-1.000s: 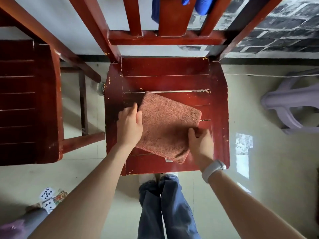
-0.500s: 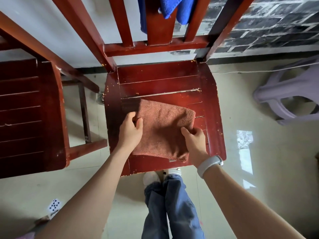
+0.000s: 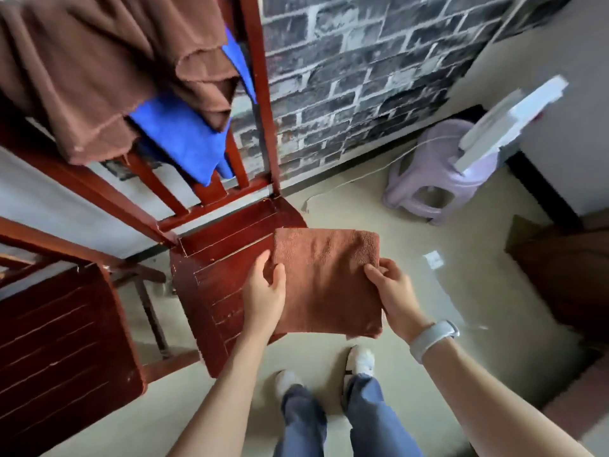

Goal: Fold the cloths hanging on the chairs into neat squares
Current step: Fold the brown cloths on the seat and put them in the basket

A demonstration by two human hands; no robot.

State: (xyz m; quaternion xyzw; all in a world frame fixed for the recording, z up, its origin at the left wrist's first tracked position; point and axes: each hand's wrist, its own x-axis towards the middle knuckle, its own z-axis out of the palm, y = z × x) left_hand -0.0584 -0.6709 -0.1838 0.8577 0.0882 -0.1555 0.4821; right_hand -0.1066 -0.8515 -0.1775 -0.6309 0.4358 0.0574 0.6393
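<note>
A folded rust-brown cloth [image 3: 326, 278] is held flat in the air, off the right edge of the red wooden chair seat [image 3: 227, 272]. My left hand [image 3: 263, 295] grips its left edge, thumb on top. Gripping the right edge is my right hand [image 3: 393, 296], with a white wristband on that wrist. On the chair's backrest hang a large brown cloth [image 3: 99, 67] and a blue cloth [image 3: 184, 140] beneath it.
A second red wooden chair [image 3: 56, 341] stands at the left. A lilac plastic stool [image 3: 438, 179] with a white board leaning on it sits by the brick-pattern wall. Brown furniture [image 3: 566, 272] is at the right. My shoes and legs are below.
Both hands lifted the folded brown cloth off the chair seat and carried it right. My view swung up and right, bringing the hanging brown and blue cloths into sight.
</note>
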